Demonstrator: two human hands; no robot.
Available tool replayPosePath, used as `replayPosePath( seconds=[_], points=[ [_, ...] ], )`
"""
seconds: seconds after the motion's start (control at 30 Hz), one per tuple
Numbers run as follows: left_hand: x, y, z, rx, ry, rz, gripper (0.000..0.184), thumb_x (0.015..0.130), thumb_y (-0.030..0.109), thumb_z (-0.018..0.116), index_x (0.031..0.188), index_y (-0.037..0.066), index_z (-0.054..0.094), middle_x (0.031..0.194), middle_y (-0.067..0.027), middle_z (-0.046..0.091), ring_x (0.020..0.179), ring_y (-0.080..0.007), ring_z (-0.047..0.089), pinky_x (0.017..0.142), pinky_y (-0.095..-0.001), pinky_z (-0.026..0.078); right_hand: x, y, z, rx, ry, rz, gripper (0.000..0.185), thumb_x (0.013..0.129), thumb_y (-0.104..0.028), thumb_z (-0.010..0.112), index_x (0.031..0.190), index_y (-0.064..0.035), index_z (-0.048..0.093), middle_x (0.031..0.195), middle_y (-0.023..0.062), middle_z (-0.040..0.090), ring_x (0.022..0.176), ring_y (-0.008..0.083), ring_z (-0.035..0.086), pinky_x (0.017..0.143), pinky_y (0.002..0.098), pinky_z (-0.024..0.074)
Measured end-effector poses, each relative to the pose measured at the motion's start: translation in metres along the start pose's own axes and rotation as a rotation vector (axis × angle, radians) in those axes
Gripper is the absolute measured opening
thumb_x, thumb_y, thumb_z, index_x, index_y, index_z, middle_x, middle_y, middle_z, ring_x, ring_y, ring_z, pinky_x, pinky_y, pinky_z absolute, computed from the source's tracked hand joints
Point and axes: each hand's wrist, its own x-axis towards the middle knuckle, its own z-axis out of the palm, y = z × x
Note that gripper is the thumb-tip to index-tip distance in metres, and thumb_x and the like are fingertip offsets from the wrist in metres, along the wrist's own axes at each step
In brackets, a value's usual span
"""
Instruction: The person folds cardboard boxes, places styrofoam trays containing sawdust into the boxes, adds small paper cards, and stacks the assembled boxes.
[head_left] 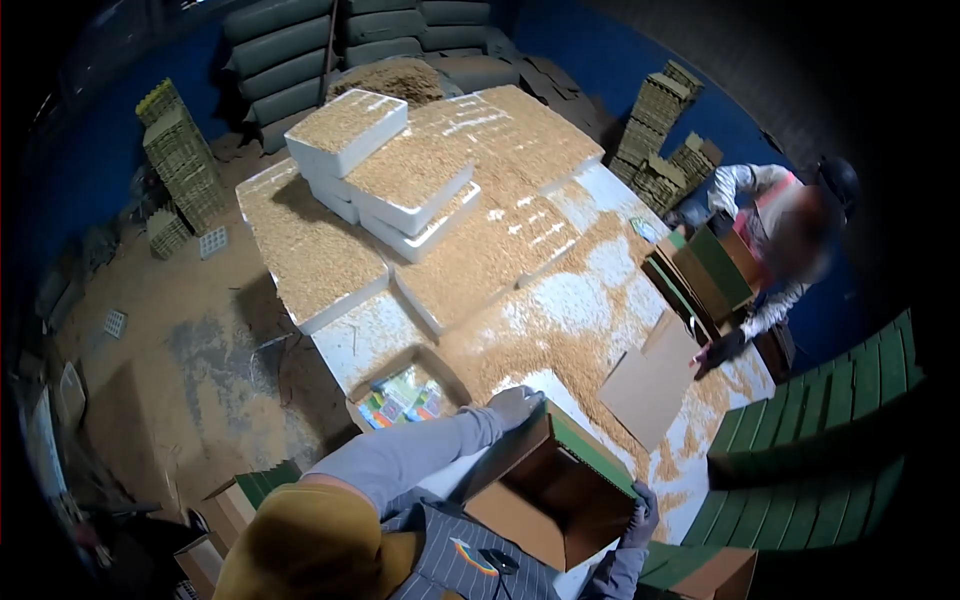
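An open cardboard box [575,490] with a green outer side is tilted in front of my body, its brown inside visible. My left hand [515,408], in a pale glove, is closed at the box's far left corner. At the right edge, my right hand [645,512] is gloved too, with its fingers wrapped round the rim. To the left of the box, a shallow carton [455,378] holds colourful printed sheets [408,395]. A flat cardboard piece [650,385] lies beyond the box on the table.
White foam trays [385,150] filled with brown grain-like material cover much of the table [575,305]. Across on the right, a co-worker [790,225] handles green cartons [710,270]. Stacked green boxes [815,410] stand at the right; grey sacks [280,60] line the back.
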Motion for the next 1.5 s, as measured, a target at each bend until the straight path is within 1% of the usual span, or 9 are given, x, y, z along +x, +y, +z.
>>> replayPosePath(
  seconds=[0.13, 0.23, 0.37, 0.6, 0.87, 1.0, 1.1, 1.2, 1.5],
  points=[
    [0.028, 0.014, -0.146, 0.260, 0.967, 0.481, 0.049, 0.098, 0.028, 0.051, 0.134, -0.003, 0.041, 0.134, -0.0226, 0.047, 0.126, -0.0312, 0.047, 0.107, -0.0353, 0.037, 0.029, 0.004, 0.004, -0.226, 0.112, 0.082, 0.026, 0.091, -0.021, 0.058, 0.103, 0.0013, 0.066, 0.104, 0.0108, 0.066, 0.102, 0.0221, 0.060, 0.094, 0.0356, 0.0446],
    [0.039, 0.021, -0.287, -0.823, 1.326, 0.181, 0.068, 0.095, 0.032, 0.056, 0.142, -0.004, 0.023, 0.139, -0.0254, 0.037, 0.127, -0.0322, 0.044, 0.105, -0.0360, 0.039, 0.067, 0.038, -0.009, -0.251, 0.040, 0.123, 0.033, 0.094, -0.031, 0.060, 0.102, 0.0009, 0.066, 0.098, 0.0070, 0.067, 0.090, 0.0175, 0.060, 0.083, 0.0314, 0.0477],
    [0.151, -0.098, -0.364, -0.105, 1.077, -0.539, 0.084, 0.094, 0.048, 0.050, 0.149, -0.002, 0.009, 0.144, -0.0319, 0.031, 0.130, -0.0385, 0.041, 0.104, -0.0445, 0.039, 0.107, 0.070, 0.006, -0.023, 0.098, 0.506, 0.043, 0.091, -0.041, 0.064, 0.106, -0.0007, 0.068, 0.093, 0.0050, 0.067, 0.082, 0.0147, 0.061, 0.075, 0.0295, 0.0496],
    [0.163, -0.081, -0.351, -0.638, 1.414, -0.276, 0.072, 0.089, 0.023, 0.059, 0.149, 0.010, 0.021, 0.133, -0.0428, 0.032, 0.116, -0.0539, 0.046, 0.095, -0.0468, 0.042, 0.091, 0.068, 0.022, -0.078, 0.027, 0.477, 0.034, 0.096, -0.030, 0.056, 0.103, 0.0015, 0.067, 0.093, 0.0072, 0.068, 0.080, 0.0167, 0.062, 0.074, 0.0323, 0.0513],
    [0.152, -0.015, -0.347, 0.424, 1.155, -0.700, 0.078, 0.087, 0.033, 0.062, 0.149, 0.040, 0.016, 0.143, -0.0440, 0.008, 0.122, -0.0519, 0.042, 0.100, -0.0452, 0.038, 0.066, 0.101, 0.000, -0.051, 0.065, 0.354, 0.027, 0.095, -0.024, 0.053, 0.105, 0.0000, 0.062, 0.098, 0.0054, 0.064, 0.088, 0.0168, 0.058, 0.081, 0.0312, 0.0474],
    [0.138, 0.023, -0.356, -0.690, 1.461, -0.202, 0.122, 0.078, 0.057, 0.069, 0.147, -0.007, -0.009, 0.152, -0.0289, 0.008, 0.140, -0.0388, 0.019, 0.114, -0.0439, 0.017, 0.058, 0.095, 0.008, -0.093, 0.041, 0.315, 0.025, 0.093, -0.024, 0.055, 0.101, -0.0011, 0.060, 0.097, 0.0039, 0.061, 0.089, 0.0150, 0.054, 0.082, 0.0303, 0.0447],
    [0.178, -0.020, -0.385, -0.743, 1.198, -0.575, 0.126, 0.075, 0.055, 0.074, 0.147, -0.007, -0.009, 0.155, -0.0250, 0.006, 0.142, -0.0354, 0.015, 0.115, -0.0404, 0.015, 0.055, 0.065, 0.026, -0.033, 0.007, 0.260, 0.024, 0.092, -0.024, 0.056, 0.099, -0.0016, 0.060, 0.096, 0.0031, 0.060, 0.089, 0.0143, 0.053, 0.083, 0.0299, 0.0434],
    [0.148, -0.026, -0.371, -1.285, 0.953, 0.078, 0.091, 0.083, 0.040, 0.071, 0.145, -0.003, 0.021, 0.146, -0.0218, 0.033, 0.134, -0.0293, 0.033, 0.111, -0.0390, 0.027, 0.056, 0.042, 0.037, 0.005, -0.024, 0.212, 0.023, 0.091, -0.024, 0.056, 0.097, -0.0021, 0.059, 0.094, 0.0024, 0.059, 0.089, 0.0136, 0.052, 0.083, 0.0296, 0.0422],
    [-0.019, 0.120, -0.176, -1.094, -0.181, 0.029, 0.048, 0.098, 0.020, 0.046, 0.140, -0.001, 0.034, 0.132, -0.0161, 0.052, 0.115, -0.0241, 0.058, 0.102, -0.0366, 0.045, 0.093, 0.095, 0.022, -0.060, -0.124, 0.301, 0.020, 0.092, -0.020, 0.055, 0.100, -0.0029, 0.063, 0.096, 0.0054, 0.063, 0.088, 0.0134, 0.057, 0.079, 0.0279, 0.0463]
  ],
)
